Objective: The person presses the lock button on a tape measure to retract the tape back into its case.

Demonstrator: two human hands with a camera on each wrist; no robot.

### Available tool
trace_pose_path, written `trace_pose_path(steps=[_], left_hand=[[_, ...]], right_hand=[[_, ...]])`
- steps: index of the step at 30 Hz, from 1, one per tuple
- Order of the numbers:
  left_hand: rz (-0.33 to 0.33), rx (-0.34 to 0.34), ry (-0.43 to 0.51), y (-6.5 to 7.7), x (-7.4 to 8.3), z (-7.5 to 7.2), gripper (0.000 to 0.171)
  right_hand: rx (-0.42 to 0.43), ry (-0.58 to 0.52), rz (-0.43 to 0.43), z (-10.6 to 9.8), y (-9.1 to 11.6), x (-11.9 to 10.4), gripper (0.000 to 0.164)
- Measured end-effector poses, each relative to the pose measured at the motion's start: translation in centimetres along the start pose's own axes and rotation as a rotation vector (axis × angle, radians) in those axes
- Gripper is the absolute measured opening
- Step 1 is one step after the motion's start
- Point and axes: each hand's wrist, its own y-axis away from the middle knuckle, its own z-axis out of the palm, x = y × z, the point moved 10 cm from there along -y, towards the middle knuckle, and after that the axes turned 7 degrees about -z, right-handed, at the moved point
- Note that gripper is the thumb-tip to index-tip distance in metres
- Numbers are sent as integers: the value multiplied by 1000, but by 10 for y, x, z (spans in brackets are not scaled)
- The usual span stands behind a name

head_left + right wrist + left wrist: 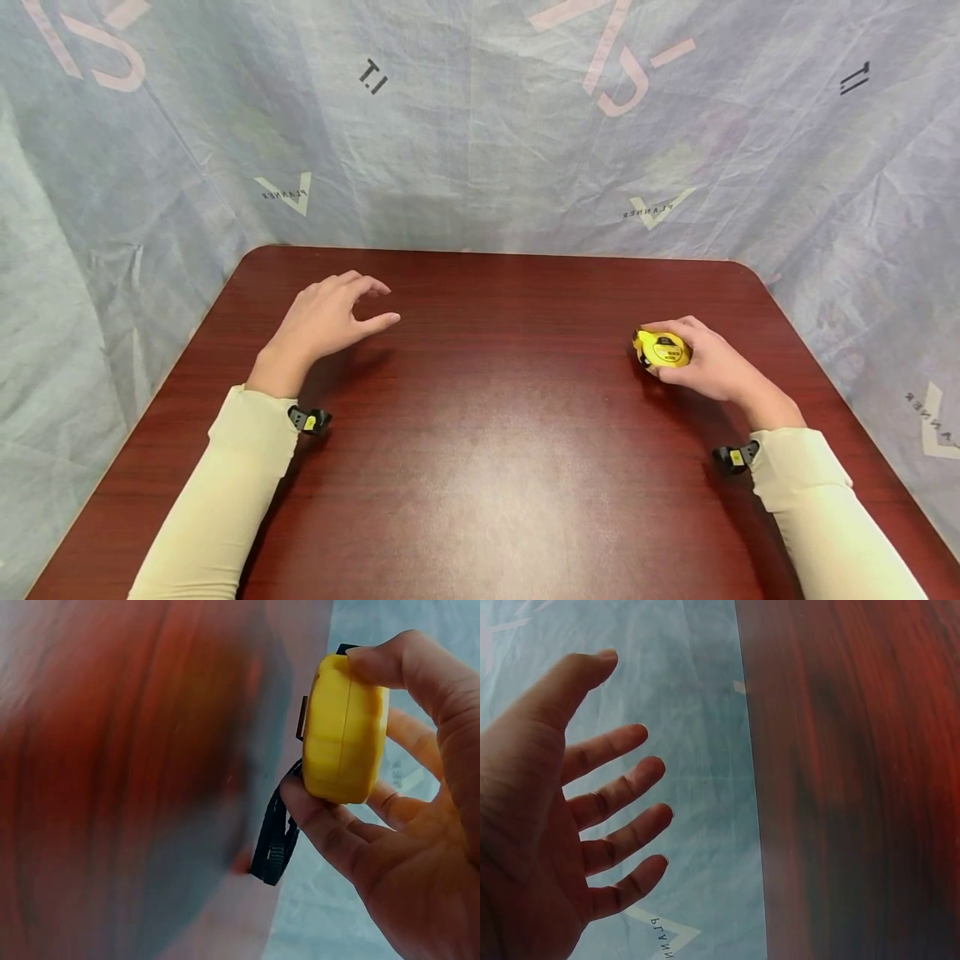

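Note:
Over the right part of the table, my right hand (708, 360) holds a yellow tape measure (667, 350), pinched between thumb and fingers. In the right wrist view the thumb presses one edge of the yellow case (345, 735), and a black strap (271, 847) hangs from it in a loop. Its far side is hidden by the fingers. My left hand (324, 317) hovers over the left part of the table with nothing in it. Its fingers (622, 832) are spread and slightly bent, the thumb apart from them.
A dark red wood-grain table (480, 400) with rounded far corners spans the space below both hands. Behind and beside it hangs a grey-blue printed cloth (465, 142). Small black devices sit on the left wrist (310, 422) and the right wrist (735, 457).

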Motion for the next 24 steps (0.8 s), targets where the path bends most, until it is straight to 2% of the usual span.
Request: trace_pose_path(steps=[12, 18, 24], left_hand=[[-27, -1, -92, 6, -10, 2, 58], [-45, -19, -81, 8, -16, 6, 59], [-44, -13, -80, 7, -16, 4, 58]], right_hand=[[19, 11, 7, -3, 21, 19, 62], [18, -12, -1, -4, 27, 24, 60], [34, -24, -12, -5, 30, 29, 60]])
